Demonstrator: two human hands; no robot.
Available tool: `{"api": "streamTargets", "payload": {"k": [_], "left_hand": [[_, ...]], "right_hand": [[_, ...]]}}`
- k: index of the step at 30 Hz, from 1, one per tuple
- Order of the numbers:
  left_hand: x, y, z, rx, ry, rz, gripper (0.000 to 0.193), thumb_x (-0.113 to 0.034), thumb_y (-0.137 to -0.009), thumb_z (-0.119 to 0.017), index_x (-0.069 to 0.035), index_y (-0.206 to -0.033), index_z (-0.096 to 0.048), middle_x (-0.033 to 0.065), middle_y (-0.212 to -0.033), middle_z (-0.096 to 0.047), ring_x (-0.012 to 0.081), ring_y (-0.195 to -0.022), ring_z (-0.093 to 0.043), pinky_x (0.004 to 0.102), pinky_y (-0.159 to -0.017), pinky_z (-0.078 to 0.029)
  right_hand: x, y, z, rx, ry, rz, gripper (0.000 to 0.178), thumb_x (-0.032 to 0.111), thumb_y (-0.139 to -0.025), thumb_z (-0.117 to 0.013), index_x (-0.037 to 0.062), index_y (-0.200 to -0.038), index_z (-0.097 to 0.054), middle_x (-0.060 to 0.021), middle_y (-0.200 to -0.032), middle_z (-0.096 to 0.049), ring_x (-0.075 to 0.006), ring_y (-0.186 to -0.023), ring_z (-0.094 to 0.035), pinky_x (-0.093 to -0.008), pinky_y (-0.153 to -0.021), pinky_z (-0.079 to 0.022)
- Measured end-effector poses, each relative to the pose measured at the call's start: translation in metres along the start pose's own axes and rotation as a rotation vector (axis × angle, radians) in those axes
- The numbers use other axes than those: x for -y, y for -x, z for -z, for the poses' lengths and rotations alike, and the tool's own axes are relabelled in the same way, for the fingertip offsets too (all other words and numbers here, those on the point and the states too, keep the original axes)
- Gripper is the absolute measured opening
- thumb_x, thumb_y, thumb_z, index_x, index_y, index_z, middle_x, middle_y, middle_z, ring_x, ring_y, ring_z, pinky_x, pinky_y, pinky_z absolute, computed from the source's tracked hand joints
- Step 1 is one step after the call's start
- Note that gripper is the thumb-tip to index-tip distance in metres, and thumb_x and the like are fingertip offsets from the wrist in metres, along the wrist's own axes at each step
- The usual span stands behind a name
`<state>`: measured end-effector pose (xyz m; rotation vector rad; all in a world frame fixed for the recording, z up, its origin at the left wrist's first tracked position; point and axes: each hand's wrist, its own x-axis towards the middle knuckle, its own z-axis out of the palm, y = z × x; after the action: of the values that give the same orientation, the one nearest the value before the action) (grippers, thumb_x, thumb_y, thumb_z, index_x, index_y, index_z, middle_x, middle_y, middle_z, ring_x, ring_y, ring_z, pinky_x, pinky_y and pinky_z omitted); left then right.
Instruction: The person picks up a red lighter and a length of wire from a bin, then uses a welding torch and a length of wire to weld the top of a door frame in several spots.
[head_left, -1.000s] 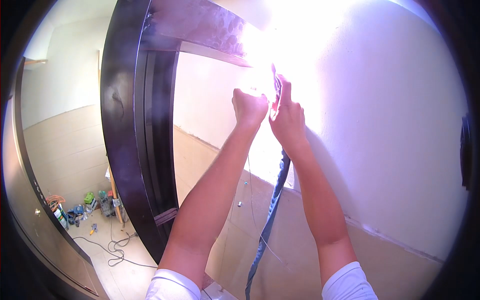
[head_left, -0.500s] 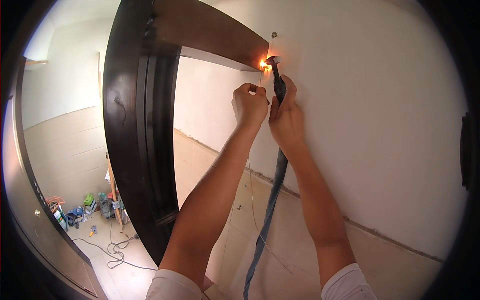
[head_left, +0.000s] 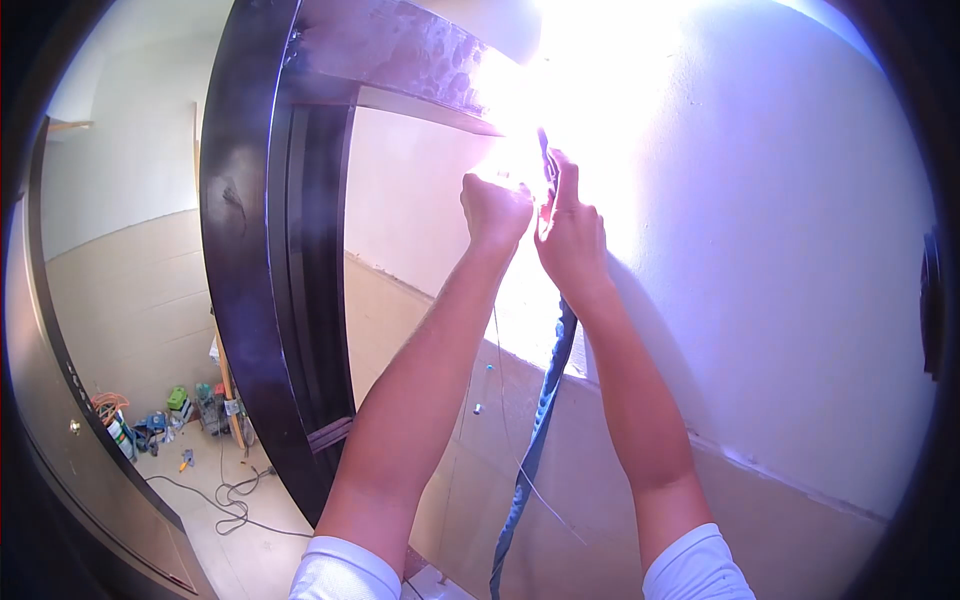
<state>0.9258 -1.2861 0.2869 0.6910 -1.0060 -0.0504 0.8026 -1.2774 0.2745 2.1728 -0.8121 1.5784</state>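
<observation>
Change: glare has flared again at the wall's joint with the dark door frame [head_left: 250,250]. Welding holder [head_left: 548,165]: gripped by right hand [head_left: 572,235], blue cable [head_left: 535,430] hanging below. Left hand [head_left: 495,210]: clenched, contents unclear. Step: arc burning; next calls for steady aim.

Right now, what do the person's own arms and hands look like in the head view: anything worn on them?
Both forearms are bare up from the lower edge. Each upper arm ends in a short white sleeve. The left hand and right hand wear no gloves; no watch, ring or band shows, though bright glare washes out the fingertips.
</observation>
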Motion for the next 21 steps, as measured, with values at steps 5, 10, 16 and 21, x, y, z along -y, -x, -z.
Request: {"api": "streamTargets", "payload": {"k": [5,10,16,21], "left_hand": [[-0.016,0.002,0.003,0.021,-0.055,0.179,0.018,-0.015,-0.092,-0.066,0.0,-0.085,-0.071,0.0154,-0.068,-0.074,0.0298,-0.069,-0.076,0.0429,-0.076,-0.059],[-0.026,0.006,0.005,0.03,-0.079,0.217,0.018,-0.015,-0.093,-0.066,0.0,-0.086,-0.072,0.0156,-0.069,-0.074,0.0283,-0.069,-0.075,0.0432,-0.075,-0.059],[-0.028,0.01,-0.002,0.066,-0.046,0.284,0.018,-0.015,-0.094,-0.066,0.001,-0.09,-0.072,0.0163,-0.072,-0.075,0.0283,-0.073,-0.076,0.0433,-0.078,-0.059],[0.012,-0.014,0.007,-0.033,-0.055,0.162,0.018,-0.015,-0.094,-0.066,0.001,-0.089,-0.072,0.0159,-0.072,-0.075,0.0271,-0.071,-0.075,0.0416,-0.075,-0.059]], "right_hand": [[0.003,0.001,-0.006,-0.203,-0.102,0.111,0.056,0.002,-0.104,-0.058,0.0087,-0.154,-0.034,-0.0215,-0.083,-0.069,-0.0441,-0.068,-0.069,-0.051,-0.061,-0.055],[0.004,0.004,-0.006,-0.181,-0.12,0.076,0.055,0.005,-0.106,-0.054,0.0089,-0.155,-0.03,-0.0241,-0.099,-0.07,-0.0423,-0.073,-0.07,-0.0508,-0.06,-0.054],[-0.009,0.004,-0.005,-0.204,-0.028,0.123,0.057,0.001,-0.104,-0.058,0.0071,-0.154,-0.031,-0.0219,-0.085,-0.072,-0.0429,-0.069,-0.071,-0.0472,-0.058,-0.056],[0.012,-0.002,-0.008,0.017,-0.046,0.001,0.058,0.003,-0.104,-0.058,0.0088,-0.155,-0.031,-0.027,-0.099,-0.072,-0.0445,-0.075,-0.073,-0.0506,-0.059,-0.056]]}}
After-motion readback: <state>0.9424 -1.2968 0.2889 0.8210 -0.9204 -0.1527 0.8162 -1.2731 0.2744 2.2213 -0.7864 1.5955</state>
